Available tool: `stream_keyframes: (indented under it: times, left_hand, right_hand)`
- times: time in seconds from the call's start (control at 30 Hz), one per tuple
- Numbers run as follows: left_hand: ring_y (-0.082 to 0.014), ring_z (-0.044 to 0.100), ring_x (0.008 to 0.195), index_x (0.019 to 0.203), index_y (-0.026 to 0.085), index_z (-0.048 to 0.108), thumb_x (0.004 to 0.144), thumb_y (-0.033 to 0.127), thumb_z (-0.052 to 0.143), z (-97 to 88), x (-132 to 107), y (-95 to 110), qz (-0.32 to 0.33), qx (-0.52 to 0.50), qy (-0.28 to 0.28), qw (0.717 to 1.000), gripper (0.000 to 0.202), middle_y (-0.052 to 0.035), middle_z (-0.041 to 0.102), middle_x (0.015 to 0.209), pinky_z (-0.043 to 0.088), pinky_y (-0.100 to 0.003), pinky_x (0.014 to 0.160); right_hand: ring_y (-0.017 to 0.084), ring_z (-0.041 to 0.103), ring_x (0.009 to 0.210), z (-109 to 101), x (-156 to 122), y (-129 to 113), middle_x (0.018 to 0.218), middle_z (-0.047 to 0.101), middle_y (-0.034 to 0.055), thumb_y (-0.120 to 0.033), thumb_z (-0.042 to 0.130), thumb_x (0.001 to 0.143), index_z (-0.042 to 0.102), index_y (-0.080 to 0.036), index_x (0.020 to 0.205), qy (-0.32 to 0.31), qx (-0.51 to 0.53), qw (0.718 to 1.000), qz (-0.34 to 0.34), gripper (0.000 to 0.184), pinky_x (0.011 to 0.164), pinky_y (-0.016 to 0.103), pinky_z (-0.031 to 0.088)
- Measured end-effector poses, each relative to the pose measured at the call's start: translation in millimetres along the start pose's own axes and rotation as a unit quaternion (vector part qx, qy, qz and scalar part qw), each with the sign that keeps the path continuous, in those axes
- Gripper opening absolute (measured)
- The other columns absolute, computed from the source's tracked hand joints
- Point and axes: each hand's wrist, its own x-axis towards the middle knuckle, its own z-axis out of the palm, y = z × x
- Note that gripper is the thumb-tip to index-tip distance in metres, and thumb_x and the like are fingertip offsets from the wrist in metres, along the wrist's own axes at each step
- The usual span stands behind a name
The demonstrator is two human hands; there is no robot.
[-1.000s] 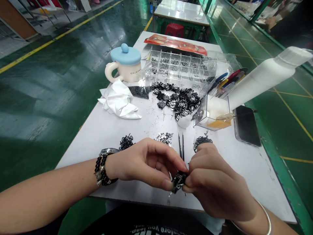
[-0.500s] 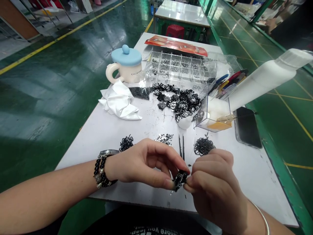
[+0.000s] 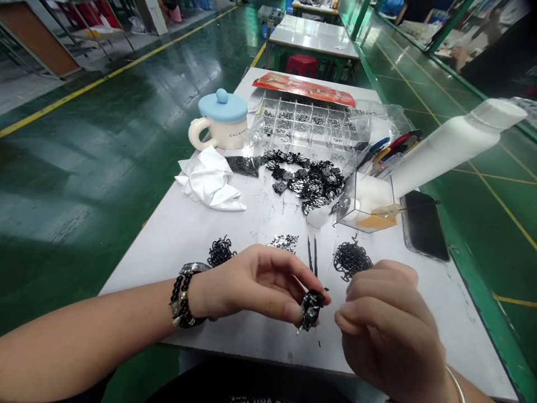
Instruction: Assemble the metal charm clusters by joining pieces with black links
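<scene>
My left hand [image 3: 268,288] pinches a small black part with shiny metal pieces [image 3: 311,309] between thumb and fingers, above the table's near edge. Just to its right, my right hand [image 3: 386,319] is closed, thumb against curled forefinger, apart from the part; whether anything tiny is in that pinch is hidden. Behind the hands lie black tweezers [image 3: 312,254], a heap of small silver pieces [image 3: 284,242], a pile of black curved pieces [image 3: 220,251] on the left and another pile of black curved pieces [image 3: 352,260] on the right.
A heap of black parts [image 3: 316,182] lies mid-table before a clear compartment box [image 3: 310,120]. A lidded mug [image 3: 222,120] and crumpled white tissue [image 3: 212,182] stand left. On the right are a clear pen holder [image 3: 367,204], a white bottle [image 3: 453,145] and a phone [image 3: 425,226].
My right hand has drawn away to the right from the black part, which it was touching before. My left hand still holds the part. The camera view has shifted slightly.
</scene>
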Motion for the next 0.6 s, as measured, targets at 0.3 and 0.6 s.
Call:
stream_keyframes:
  times: [0.3,0.6]
  left_hand:
    - [-0.0145,0.067,0.081,0.095,0.015,0.068,0.069,0.016,0.077,-4.9,1.0,-7.2,-0.004,-0.023,0.003,1.000,0.028,-0.0050,0.069,0.089,0.051,-0.023,0.075]
    - [-0.0113,0.063,0.081,0.093,0.017,0.069,0.068,0.011,0.077,-0.8,1.7,-6.3,0.015,0.016,0.042,0.999,0.027,-0.0030,0.067,0.088,0.051,-0.021,0.076]
  right_hand:
    - [0.015,0.049,0.073,14.1,-2.9,3.5,0.083,0.048,0.0053,-0.004,0.048,0.081,0.050,-0.012,0.089,0.035,0.042,0.998,-0.009,0.011,0.066,0.036,0.036]
    - [0.013,0.045,0.067,21.5,-5.8,0.0,0.076,0.048,0.0021,-0.001,0.046,0.079,0.049,-0.014,0.084,0.064,0.003,0.998,0.014,0.014,0.064,0.034,0.033]
